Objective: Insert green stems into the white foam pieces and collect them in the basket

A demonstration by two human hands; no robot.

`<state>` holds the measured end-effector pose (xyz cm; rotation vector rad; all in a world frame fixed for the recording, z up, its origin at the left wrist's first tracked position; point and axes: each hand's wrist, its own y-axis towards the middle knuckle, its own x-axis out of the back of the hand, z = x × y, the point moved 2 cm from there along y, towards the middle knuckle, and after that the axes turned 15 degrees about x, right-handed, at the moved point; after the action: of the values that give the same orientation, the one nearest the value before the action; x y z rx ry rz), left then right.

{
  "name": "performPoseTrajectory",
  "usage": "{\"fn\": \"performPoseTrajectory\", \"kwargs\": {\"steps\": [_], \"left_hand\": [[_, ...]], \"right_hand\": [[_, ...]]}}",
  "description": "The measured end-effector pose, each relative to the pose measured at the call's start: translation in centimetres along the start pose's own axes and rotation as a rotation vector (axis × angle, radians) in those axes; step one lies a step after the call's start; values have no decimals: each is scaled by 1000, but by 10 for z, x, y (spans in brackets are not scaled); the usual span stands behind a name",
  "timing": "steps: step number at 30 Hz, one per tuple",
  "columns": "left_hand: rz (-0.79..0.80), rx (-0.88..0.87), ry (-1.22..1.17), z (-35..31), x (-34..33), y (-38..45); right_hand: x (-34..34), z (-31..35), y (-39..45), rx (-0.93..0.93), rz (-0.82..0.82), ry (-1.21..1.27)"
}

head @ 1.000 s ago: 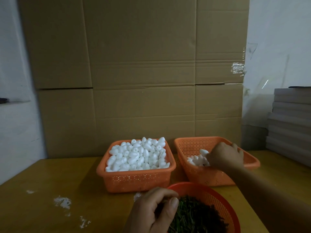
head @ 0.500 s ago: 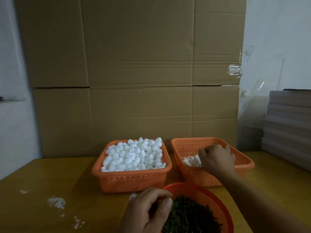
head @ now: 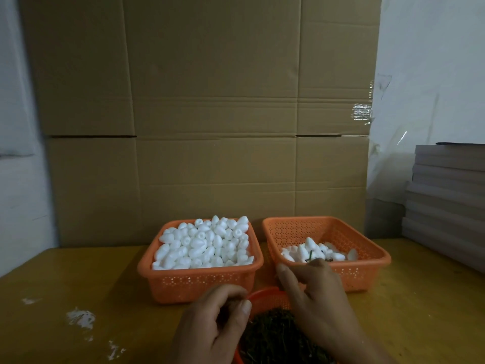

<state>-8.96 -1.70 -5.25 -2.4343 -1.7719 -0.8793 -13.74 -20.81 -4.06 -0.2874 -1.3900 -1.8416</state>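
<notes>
Over on the left of the table [head: 78,279] there's some white foam crumbs [head: 80,317], nothing I need. Next along is the full basket [head: 202,281] of plain white foam pieces [head: 207,245], heaped right up to the rim. My left hand [head: 210,327] sits at the near edge of the red bowl [head: 267,295], fingers curled in with thumb against forefinger; it looks like I'm pinching something small, but I honestly can't tell if a stem is in there. The green stems [head: 278,337] are a dark tangle in that bowl. My right hand [head: 315,292] is above the bowl, fingers loosely bent, nothing visibly held. Furthest right is the collecting basket [head: 367,261], with only a small pile of finished pieces [head: 312,252] in it.

Risks, I reckon: stems are tangled, so pulling one could drag a clump out onto the table. And the full basket is heaped, so a careless grab could spill foam over the side.

Compared with half a second ago, my right hand has come back out of the collecting basket toward the bowl; the left has barely moved.
</notes>
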Motion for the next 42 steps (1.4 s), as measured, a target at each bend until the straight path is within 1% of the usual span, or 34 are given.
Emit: {"fn": "performPoseTrajectory", "kwargs": {"steps": [2, 4, 6, 8, 10, 12, 14, 16, 18, 19, 20, 21, 22, 23, 25, 27, 28, 29, 31, 34, 36, 38, 39, 42], "left_hand": [[-25, 46, 87, 0, 4, 8], [-47, 94, 132, 0, 11, 21], [-76, 78, 197, -2, 20, 42], [-111, 43, 283, 1, 28, 67], [-123, 55, 371, 6, 34, 93], [-109, 82, 469, 13, 36, 121], [-99, 103, 628, 17, 37, 142], [-45, 137, 743, 19, 37, 158], [21, 183, 858, 20, 37, 167], [52, 198, 930, 20, 36, 170], [84, 214, 999, 21, 35, 172], [113, 236, 1047, 21, 34, 174], [139, 264, 1061, 22, 33, 175], [169, 296, 1046, 23, 32, 175], [267, 349, 970, 24, 30, 175], [357, 387, 907, 25, 28, 174], [378, 394, 900, 25, 26, 173], [387, 392, 909, 26, 25, 173], [382, 379, 941, 27, 22, 173], [354, 380, 925, 27, 19, 175], [304, 360, 925, 25, 18, 174], [265, 335, 928, 25, 15, 175], [272, 340, 913, 24, 12, 175], [281, 336, 915, 23, 4, 176]], "right_hand": [[-3, 5, -5, 43, 20, -92], [-8, 9, -7, 95, 85, -228], [-13, 12, -7, 123, 103, -243], [-15, 13, -8, 159, 69, -275], [-16, 16, -7, 165, 89, -297], [-17, 21, -4, 198, 161, -321], [-18, 25, -4, 238, 244, -354], [-16, 26, -5, 248, 271, -327], [-19, 26, -4, 226, 273, -362], [-22, 25, -4, 229, 296, -389], [-25, 23, -4, 219, 351, -367], [-25, 22, -4, 211, 369, -353], [-25, 20, -4, 242, 325, -351], [-25, 20, -4, 247, 325, -329], [-21, 25, -2, 255, 365, -342], [-18, 27, 2, 313, 361, -403], [-19, 28, 6, 299, 397, -400], [-22, 26, 7, 292, 387, -356], [-25, 18, 3, 214, 446, -325], [-26, 17, 2, 211, 411, -263], [-27, 17, 4, 260, 423, -299], [-24, 17, 3, 279, 324, -357], [-23, 20, 4, 309, 288, -408], [-29, 18, 5, 270, 458, -382]]}}
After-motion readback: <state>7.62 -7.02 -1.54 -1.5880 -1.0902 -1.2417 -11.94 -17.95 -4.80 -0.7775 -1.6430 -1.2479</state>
